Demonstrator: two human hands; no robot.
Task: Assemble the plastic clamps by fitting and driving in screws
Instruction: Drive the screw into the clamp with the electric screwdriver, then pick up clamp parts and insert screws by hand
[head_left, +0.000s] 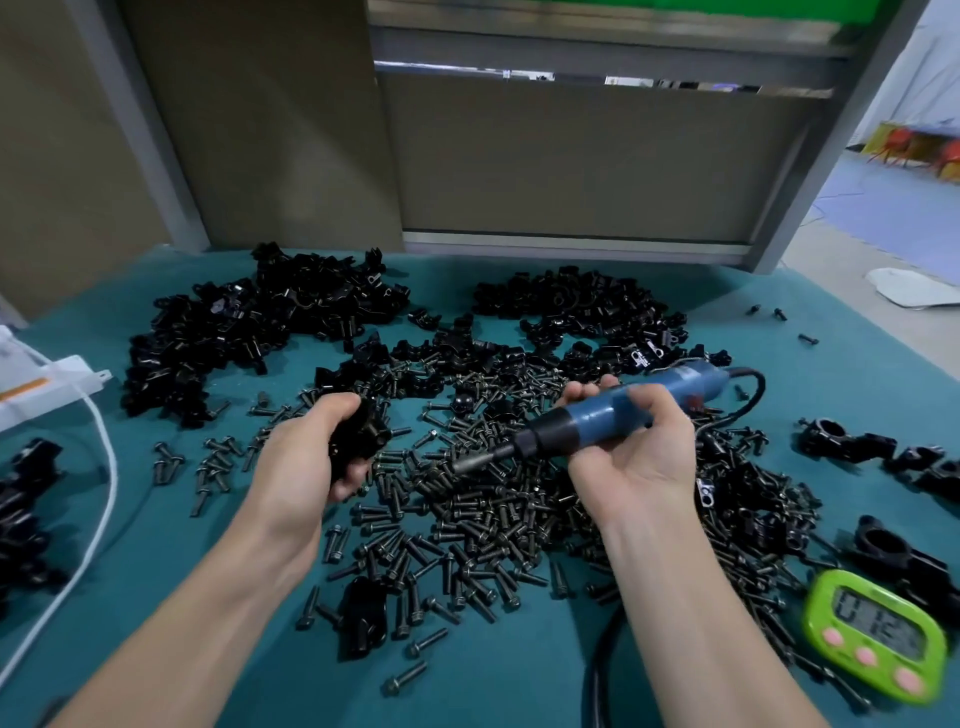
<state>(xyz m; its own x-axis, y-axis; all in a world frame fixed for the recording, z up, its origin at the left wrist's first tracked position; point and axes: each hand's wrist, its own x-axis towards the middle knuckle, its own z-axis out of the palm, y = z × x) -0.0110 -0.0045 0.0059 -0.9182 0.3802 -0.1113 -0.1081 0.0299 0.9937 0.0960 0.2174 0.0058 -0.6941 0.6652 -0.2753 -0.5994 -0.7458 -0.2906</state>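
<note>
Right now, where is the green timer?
In the head view the green timer lies at the near right of the teal table, just right of the screw pile.

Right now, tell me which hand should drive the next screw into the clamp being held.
Right. The right hand grips the blue electric screwdriver, its bit pointing toward the left hand. That hand is full, holding the black plastic clamp, so it can probably only steady the part.

The left hand (306, 457) hides most of its clamp (363, 436); timer (878, 642) digits blur.
</note>
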